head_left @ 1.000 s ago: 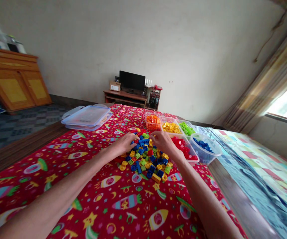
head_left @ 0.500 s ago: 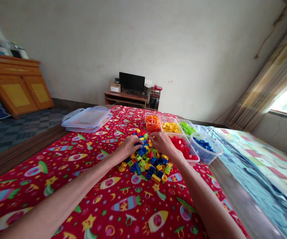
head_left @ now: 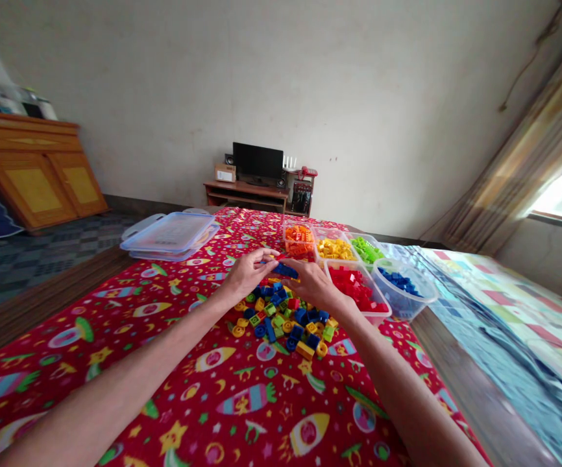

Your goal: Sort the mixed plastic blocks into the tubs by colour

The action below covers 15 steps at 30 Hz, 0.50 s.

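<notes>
Above the far side of a mixed pile of toy building bricks, both hands are close together. Between them lies a blue building brick, partly covered by fingers. My left hand pinches its left end with thumb and forefinger. My right hand has its bent fingers on the right end; some fingertips are hidden. Yellow and red pieces show around the fingers, and I cannot tell whether they are joined to the blue one. Blue, yellow, green and red bricks make up the pile on a red patterned cloth.
Right of the pile stand clear tubs of sorted bricks: orange, yellow, green, red and, in a round tub, blue. Stacked plastic lids lie at the left. A monitor stands beyond.
Both hands have risen slightly from the pile and come closer together. A blue brick now shows between them, and more of the pile is uncovered.
</notes>
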Tool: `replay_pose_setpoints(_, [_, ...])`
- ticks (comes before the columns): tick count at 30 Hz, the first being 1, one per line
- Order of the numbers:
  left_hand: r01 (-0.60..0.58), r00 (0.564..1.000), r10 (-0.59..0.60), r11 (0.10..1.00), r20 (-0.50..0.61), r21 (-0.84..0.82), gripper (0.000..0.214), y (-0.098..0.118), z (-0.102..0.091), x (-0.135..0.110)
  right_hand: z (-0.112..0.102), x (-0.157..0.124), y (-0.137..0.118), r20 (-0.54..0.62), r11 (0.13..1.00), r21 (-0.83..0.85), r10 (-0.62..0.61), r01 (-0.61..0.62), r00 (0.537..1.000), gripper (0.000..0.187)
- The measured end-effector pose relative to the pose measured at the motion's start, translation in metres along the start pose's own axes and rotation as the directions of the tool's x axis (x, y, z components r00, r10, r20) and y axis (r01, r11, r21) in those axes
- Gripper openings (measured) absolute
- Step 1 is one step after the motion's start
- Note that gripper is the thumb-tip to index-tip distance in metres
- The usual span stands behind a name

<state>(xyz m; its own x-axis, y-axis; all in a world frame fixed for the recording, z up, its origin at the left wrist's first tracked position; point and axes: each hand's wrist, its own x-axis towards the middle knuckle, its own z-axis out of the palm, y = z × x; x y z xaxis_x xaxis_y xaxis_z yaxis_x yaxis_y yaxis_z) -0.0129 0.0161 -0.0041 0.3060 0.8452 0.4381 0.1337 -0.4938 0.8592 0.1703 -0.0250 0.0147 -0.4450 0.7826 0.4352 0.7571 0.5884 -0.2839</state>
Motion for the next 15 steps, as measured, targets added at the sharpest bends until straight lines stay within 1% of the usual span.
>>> replay_pose_setpoints(2, [-0.026, 0.998, 0.022, 0.996, 0.05, 0.09, 0.044, 0.001, -0.005, 0.001, 0.0, 0.0, -0.003, 0.04, 0.997, -0.048, 0.057, -0.055, 0.998, 0.034])
replay_pose_setpoints(4, [-0.074, 0.994, 0.05, 0.964, 0.1, 0.254, 0.04, 0.001, -0.012, 0.003, -0.002, -0.001, -0.004, 0.037, 0.989, -0.102, 0.114, -0.11, 0.993, 0.031])
replay_pose_setpoints(6, [-0.107, 0.984, 0.027, 0.881, 0.178, 0.461, 0.031, 0.0, -0.02, 0.003, -0.004, -0.001, -0.005, 0.032, 0.979, -0.138, 0.153, -0.147, 0.988, 0.029])
replay_pose_setpoints(8, [-0.127, 0.957, -0.066, 0.782, 0.283, 0.611, 0.025, -0.001, -0.026, 0.001, -0.005, -0.001, -0.005, 0.039, 0.967, -0.172, 0.195, -0.186, 0.98, 0.028])
replay_pose_setpoints(10, [-0.154, 0.915, -0.16, 0.711, 0.371, 0.686, 0.024, -0.003, -0.028, -0.002, -0.005, -0.001, -0.004, 0.049, 0.956, -0.203, 0.224, -0.21, 0.973, 0.027])
replay_pose_setpoints(11, [-0.173, 0.901, -0.181, 0.683, 0.394, 0.709, 0.026, -0.004, -0.028, -0.003, -0.004, -0.001, -0.004, 0.053, 0.954, -0.213, 0.229, -0.213, 0.972, 0.027])
replay_pose_setpoints(13, [-0.203, 0.896, -0.185, 0.64, 0.404, 0.741, 0.027, -0.007, -0.026, -0.005, -0.003, -0.001, -0.004, 0.062, 0.953, -0.221, 0.227, -0.208, 0.972, 0.026])
replay_pose_setpoints(15, [-0.215, 0.908, -0.158, 0.621, 0.389, 0.754, 0.026, -0.011, -0.023, -0.005, -0.004, -0.001, -0.005, 0.069, 0.954, -0.22, 0.226, -0.206, 0.972, 0.024])
